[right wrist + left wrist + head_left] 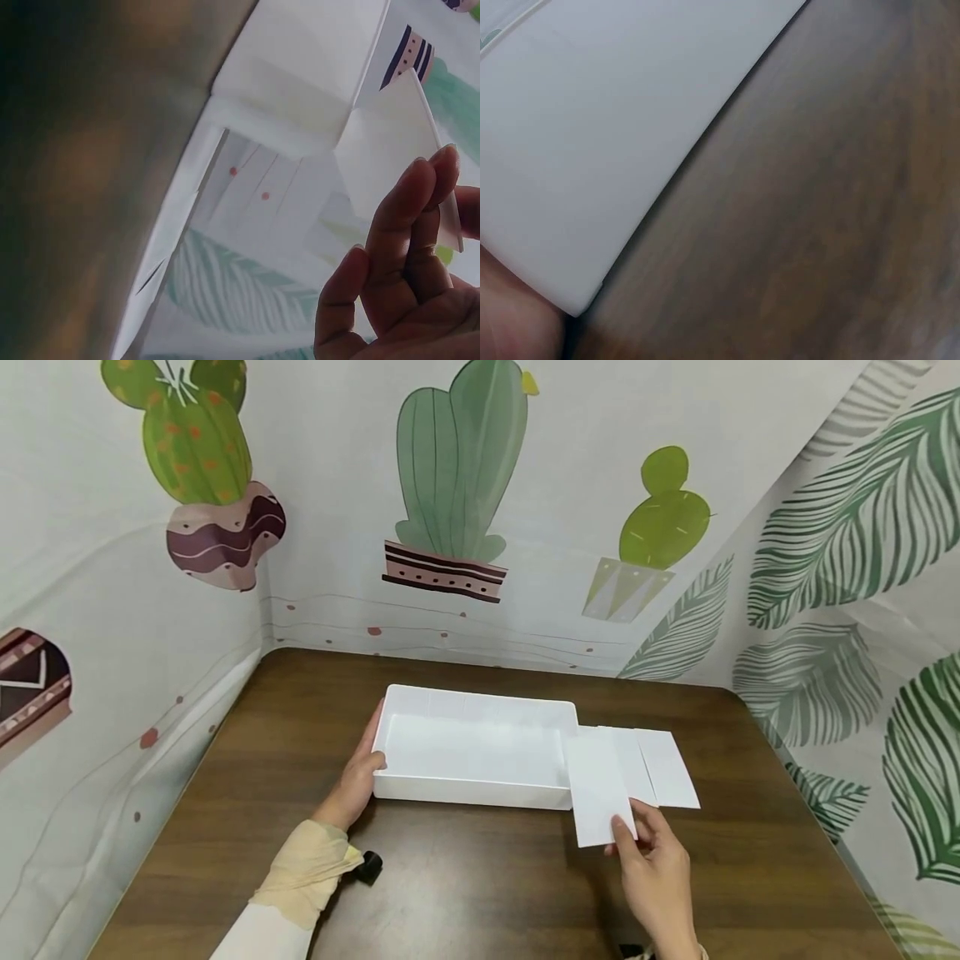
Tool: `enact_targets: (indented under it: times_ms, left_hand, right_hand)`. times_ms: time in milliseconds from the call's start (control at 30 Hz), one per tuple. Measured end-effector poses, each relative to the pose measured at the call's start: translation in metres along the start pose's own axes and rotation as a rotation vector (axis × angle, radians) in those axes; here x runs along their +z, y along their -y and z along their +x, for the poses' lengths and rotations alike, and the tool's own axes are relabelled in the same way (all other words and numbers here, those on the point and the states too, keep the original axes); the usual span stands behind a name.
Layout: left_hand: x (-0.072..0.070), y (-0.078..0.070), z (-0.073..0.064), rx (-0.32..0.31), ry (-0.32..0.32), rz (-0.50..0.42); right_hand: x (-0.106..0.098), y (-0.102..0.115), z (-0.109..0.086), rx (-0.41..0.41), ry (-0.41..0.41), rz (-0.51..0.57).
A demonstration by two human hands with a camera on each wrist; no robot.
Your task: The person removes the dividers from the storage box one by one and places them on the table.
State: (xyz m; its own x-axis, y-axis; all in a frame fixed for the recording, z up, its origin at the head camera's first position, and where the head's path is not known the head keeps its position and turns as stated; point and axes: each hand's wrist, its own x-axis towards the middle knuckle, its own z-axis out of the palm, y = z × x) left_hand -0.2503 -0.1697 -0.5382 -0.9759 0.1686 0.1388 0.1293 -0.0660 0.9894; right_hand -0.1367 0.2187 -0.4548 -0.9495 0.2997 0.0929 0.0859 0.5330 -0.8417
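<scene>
A shallow white box [472, 792] with an open top sits on the table. My left hand [358, 781] grips its left end, thumb at the rim and fingers along the outer side. In the left wrist view the box's long wall [622, 120] fills the upper left. My right hand [656, 868] pinches the lower right corner of a white rectangular card [598, 789], held raised by the box's right end. The right wrist view shows this card [394, 150] between thumb and fingers. Whether it touches the box is unclear.
More white cards [667, 768] lie overlapping on the brown wooden table [450, 877], right of the box and partly behind the held card. A cloth [322, 527] printed with cacti and leaves hangs around the table's back and sides.
</scene>
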Motion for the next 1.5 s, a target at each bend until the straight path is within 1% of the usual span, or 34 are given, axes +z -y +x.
enact_targets:
  times_ms: [133,267,333,433,600,667,833,1033,1100,1233,1300,1367,1500]
  left_hand:
    - [0.002,0.0,0.0,-0.004,0.0,0.006]
    - [0.002,0.0,0.0,-0.009,0.004,0.009]
    - [0.002,0.0,0.0,-0.01,0.006,0.001]
    - [0.002,-0.001,-0.001,-0.003,0.01,-0.011]
    - [0.001,-0.001,0.0,0.006,0.008,-0.006]
    - [0.001,-0.001,0.0,-0.001,0.007,-0.007]
    - [0.0,-0.001,0.002,-0.014,0.009,-0.006]
    - [0.001,-0.002,0.002,-0.012,0.011,0.0]
    - [0.001,-0.002,0.002,-0.018,0.014,-0.005]
    - [0.0,-0.003,0.002,-0.019,0.017,-0.008]
    - [0.0,-0.003,0.003,-0.013,0.017,-0.007]
    - [0.0,-0.002,0.003,-0.003,0.016,-0.006]
    - [0.0,-0.002,0.003,-0.006,0.015,-0.01]
  right_hand:
    - [-0.012,-0.013,-0.005,0.06,-0.005,0.001]
    - [-0.026,-0.028,-0.009,0.128,0.009,-0.025]
    - [-0.033,-0.035,-0.012,0.162,0.024,-0.056]
    - [-0.042,-0.045,-0.014,0.218,0.061,-0.091]
    - [-0.056,-0.057,-0.017,0.315,0.165,-0.09]
    - [-0.061,-0.061,-0.018,0.335,0.198,-0.104]
    - [-0.067,-0.071,-0.018,0.35,0.238,-0.187]
    - [-0.07,-0.08,-0.013,0.328,0.263,-0.395]
    - [-0.07,-0.081,-0.01,0.326,0.272,-0.448]
    - [-0.072,-0.085,-0.006,0.331,0.301,-0.506]
    - [-0.073,-0.086,-0.004,0.32,0.314,-0.528]
    - [-0.074,-0.087,-0.002,0.313,0.334,-0.544]
    - [-0.076,-0.088,0.001,0.3,0.374,-0.564]
